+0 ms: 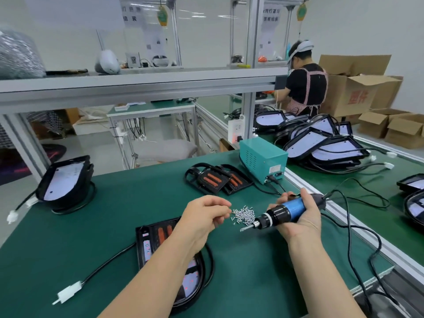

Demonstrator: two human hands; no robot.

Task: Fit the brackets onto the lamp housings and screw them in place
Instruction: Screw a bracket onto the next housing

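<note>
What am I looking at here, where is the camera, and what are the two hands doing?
There is no machine here: a person works with bare hands, and the single picture comes from a wide-angle camera on their head, looking down. The right hand grips a blue electric screwdriver, bit pointing left. The left hand is curled beside a pile of screws; whether it pinches one is too small to tell. Under the left forearm lies a lamp housing on the green table. Farther back lie black brackets, a teal box and more housings.
</note>
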